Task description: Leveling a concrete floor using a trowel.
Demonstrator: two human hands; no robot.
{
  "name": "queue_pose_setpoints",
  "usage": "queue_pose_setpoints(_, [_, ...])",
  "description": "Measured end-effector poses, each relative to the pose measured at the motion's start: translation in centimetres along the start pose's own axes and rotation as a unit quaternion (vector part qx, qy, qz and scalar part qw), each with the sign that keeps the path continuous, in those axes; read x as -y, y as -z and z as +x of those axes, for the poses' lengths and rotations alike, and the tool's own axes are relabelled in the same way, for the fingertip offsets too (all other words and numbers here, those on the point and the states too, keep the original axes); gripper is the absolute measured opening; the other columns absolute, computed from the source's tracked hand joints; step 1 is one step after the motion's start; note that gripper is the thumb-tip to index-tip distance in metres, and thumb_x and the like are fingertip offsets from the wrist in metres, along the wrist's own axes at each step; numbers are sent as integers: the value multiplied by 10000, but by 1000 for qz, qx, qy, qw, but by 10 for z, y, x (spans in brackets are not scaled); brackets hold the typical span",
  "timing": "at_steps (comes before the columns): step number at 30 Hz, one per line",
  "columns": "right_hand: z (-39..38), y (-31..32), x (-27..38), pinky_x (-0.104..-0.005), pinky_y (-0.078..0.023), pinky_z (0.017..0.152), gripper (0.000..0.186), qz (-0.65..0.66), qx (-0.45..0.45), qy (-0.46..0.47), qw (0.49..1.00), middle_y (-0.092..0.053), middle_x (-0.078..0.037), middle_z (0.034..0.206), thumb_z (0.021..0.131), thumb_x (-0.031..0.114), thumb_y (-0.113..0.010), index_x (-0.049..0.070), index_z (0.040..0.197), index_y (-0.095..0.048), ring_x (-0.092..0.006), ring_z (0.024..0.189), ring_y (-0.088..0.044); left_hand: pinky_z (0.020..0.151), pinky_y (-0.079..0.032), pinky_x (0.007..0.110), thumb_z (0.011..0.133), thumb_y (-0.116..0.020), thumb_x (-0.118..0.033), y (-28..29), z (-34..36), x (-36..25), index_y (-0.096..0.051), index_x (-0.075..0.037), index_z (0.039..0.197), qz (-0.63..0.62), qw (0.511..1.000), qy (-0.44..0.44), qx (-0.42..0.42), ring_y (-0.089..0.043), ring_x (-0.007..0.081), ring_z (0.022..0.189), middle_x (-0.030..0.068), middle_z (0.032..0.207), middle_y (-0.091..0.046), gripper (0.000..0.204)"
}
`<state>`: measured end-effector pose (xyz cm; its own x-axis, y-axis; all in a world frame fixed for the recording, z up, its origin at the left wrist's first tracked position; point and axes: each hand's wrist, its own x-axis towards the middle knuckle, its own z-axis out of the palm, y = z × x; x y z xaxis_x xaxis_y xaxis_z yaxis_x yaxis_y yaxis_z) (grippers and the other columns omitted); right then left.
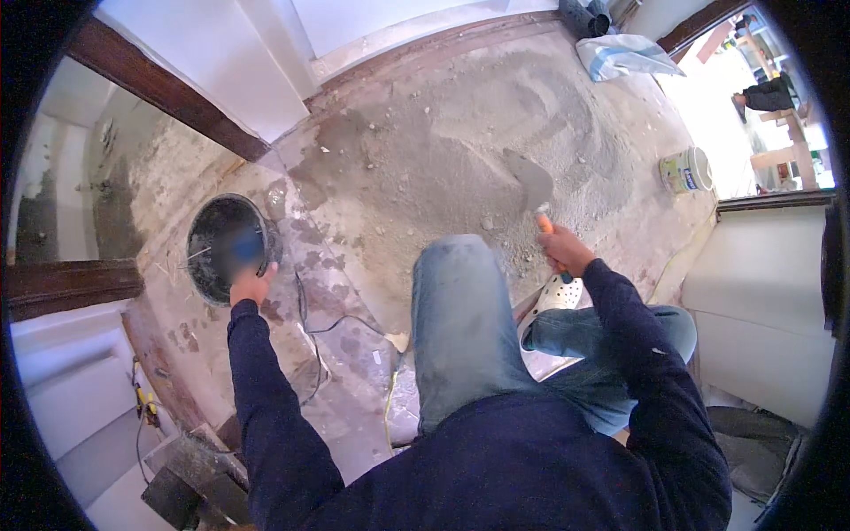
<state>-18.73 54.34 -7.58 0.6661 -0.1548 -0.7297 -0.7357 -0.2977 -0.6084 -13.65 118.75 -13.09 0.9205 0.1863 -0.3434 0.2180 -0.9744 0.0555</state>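
Observation:
My right hand [567,250] is closed round the orange handle of a trowel [532,180]. The trowel's grey blade rests at the edge of a broad heap of grey sandy powder [478,124] spread over the floor. Off to the left, my left hand [253,285] grips the near right rim of a black bucket [202,232], which leans with its mouth toward me. Inside the bucket is a blurred blue patch that I cannot make out.
A lidded pail [687,171] stands right of the heap, and a white sack [627,57] lies behind it. A dark cable [303,310] runs across the floor beside the bucket. Door frames [168,84] border the left side; dark blocks [190,487] sit at lower left.

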Motion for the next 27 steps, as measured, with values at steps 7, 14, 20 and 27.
queue_pose_setpoints(7, [49, -77, 31, -313, -412, 408, 127, 19, 38, -6, 999, -453, -3, 593, 845, 128, -573, 56, 823, -471, -117, 469, -487, 849, -494, 438, 869, -445, -626, 0, 5, -9, -648, -148, 1175, 33, 998, 43, -13, -625, 340, 1006, 171, 1065, -668, 603])
queue_pose_setpoints(14, [77, -102, 49, -292, -441, 394, 131, 86, 67, -47, 993, -450, -6, 623, 852, 68, -561, 78, 835, -431, -115, 450, -460, 848, -498, 429, 886, -427, -611, -1, 9, -5, -656, -162, 1161, 43, 998, 32, -17, -636, 319, 980, 159, 1042, -675, 574])
queue_pose_setpoints(20, [92, -128, 57, -301, -443, 409, 97, 189, 109, -48, 975, -472, -18, 628, 860, 77, -547, 60, 830, -457, -130, 476, -491, 855, -491, 433, 882, -409, -631, -5, 6, -2, -658, -166, 1156, 53, 998, 41, -10, -636, 320, 974, 150, 1038, -679, 594])
queue_pose_setpoints(27, [105, -160, 80, -280, -450, 412, 144, 121, 144, -3, 982, -465, -9, 647, 838, 40, -547, 64, 909, -424, -116, 463, -484, 839, -496, 434, 880, -413, -632, -6, 5, 1, -661, -158, 1140, 55, 998, 37, -15, -639, 321, 964, 156, 1021, -681, 595])
